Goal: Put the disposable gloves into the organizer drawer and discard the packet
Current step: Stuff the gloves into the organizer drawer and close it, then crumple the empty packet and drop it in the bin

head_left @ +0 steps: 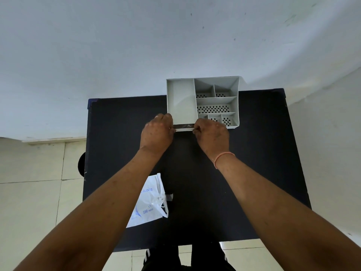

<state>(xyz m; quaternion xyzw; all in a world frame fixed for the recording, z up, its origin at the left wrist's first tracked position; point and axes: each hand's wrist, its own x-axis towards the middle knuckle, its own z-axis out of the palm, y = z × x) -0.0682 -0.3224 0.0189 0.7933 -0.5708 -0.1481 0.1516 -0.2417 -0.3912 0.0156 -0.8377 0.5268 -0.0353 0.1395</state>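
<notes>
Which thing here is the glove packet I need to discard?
On the black table, look at the near left part, between the person's forearms. The glove packet lies there: a flat white plastic bag with blue print reading GLOVES and 100 pieces, unlike the rigid grey organizer farther back.

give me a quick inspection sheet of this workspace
surface: black table, mostly bare
job's things: grey organizer at the far edge, compartments look empty; drawer front at its near base; white gloves packet near the front left edge
clutter: nothing seen
hands: left hand and right hand both closed at the drawer front
cables: nothing seen
surroundings: pale wall, tiled floor
</notes>
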